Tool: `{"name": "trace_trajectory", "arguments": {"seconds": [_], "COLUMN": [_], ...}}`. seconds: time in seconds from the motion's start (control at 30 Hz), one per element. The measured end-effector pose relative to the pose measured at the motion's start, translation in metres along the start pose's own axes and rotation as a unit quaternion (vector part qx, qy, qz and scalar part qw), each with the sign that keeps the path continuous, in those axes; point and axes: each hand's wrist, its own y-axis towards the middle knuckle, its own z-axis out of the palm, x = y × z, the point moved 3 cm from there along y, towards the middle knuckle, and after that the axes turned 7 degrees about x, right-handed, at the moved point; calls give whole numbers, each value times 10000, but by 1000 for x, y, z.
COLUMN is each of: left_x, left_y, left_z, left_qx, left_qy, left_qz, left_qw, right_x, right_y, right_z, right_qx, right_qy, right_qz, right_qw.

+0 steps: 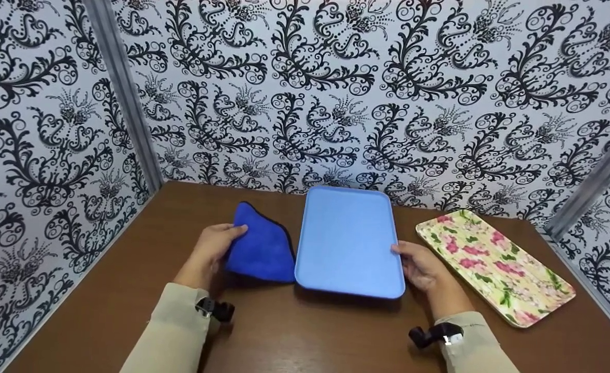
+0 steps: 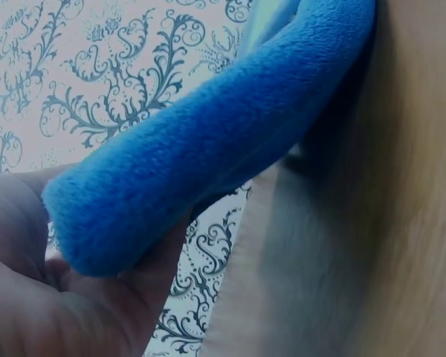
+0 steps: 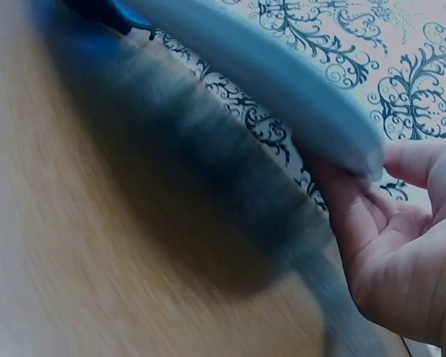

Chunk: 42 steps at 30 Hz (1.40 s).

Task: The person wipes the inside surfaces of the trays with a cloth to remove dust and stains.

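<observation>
My left hand (image 1: 216,244) pinches the blue plush cloth (image 1: 263,248) by its left edge; my right hand (image 1: 420,265) grips the right rim of the plain light-blue tray (image 1: 350,243). Both things up over the desk (image 1: 263,336), cloth just left of tray; can't tell if they touch. Cloth should be light, soft, floppy: any edge works. Tray looks stiff, probably light plastic, maybe slippery: best held at the rim. Count: one cloth, two trays, the second a floral tray (image 1: 491,264) on the desk, right.
</observation>
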Motion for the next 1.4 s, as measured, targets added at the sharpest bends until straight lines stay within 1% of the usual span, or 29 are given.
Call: {"name": "trace_trajectory", "arguments": {"seconds": [0.1,0.17,0.27,0.37,0.43,0.53,0.6,0.7,0.77,0.9,1.03,1.13,1.23,1.4], "left_x": [-6,-11,-17,-23,-27,-31,-33,-35,-35,-36,-36,-35,-33,-30], "left_y": [-2,-3,-6,-11,-14,-18,-21,-26,-29,-34,-37,-39,-40,-42], "left_z": [5,9,16,24,29,37,43,53,58,66,71,74,77,83], "left_qx": [-70,-93,-207,-432,-621,-897,-976,-1015,-1007,-1016,-951,-959,-1031,-1087], "left_qy": [61,68,95,287,479,827,1087,1477,1693,2075,2349,2578,2923,3621], "left_qz": [100,183,374,674,941,1315,1551,1769,1850,1880,1955,2053,2065,2189], "left_qw": [9999,9998,9990,9964,9925,9838,9770,9678,9628,9546,9474,9393,9281,8995], "right_x": [3,4,5,5,4,3,2,3,4,6,7,8,9,8], "right_y": [0,1,2,2,3,4,5,5,4,3,2,1,0,0], "right_z": [6,10,16,23,28,35,39,46,51,58,63,67,71,79], "right_qx": [125,65,-133,-385,-485,-672,-738,-822,-813,-910,-1010,-1046,-1107,-1313], "right_qy": [350,490,512,452,478,578,598,580,533,564,721,859,908,998], "right_qz": [-119,-206,-325,-468,-517,-549,-525,-565,-626,-763,-825,-914,-999,-1099], "right_qw": [9992,9986,9981,9971,9963,9945,9941,9933,9933,9913,9888,9866,9846,9802]}}
